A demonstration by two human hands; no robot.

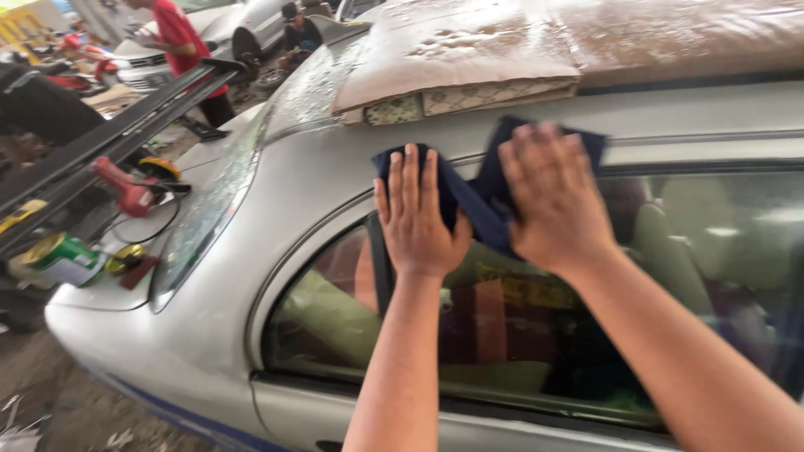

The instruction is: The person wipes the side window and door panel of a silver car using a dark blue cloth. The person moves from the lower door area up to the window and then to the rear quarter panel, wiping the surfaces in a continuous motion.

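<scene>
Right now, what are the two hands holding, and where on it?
A dark blue cloth. The left hand and right hand lie flat on it, palms pressing it against the silver car above the side window, not gripping it.

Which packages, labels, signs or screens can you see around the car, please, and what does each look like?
Tin: lying on its side on the car's boot lid, far left; round, green and white with a gold rim.
Sign: top left corner, far behind; yellow panel, blurred.
No screens in view.
</scene>
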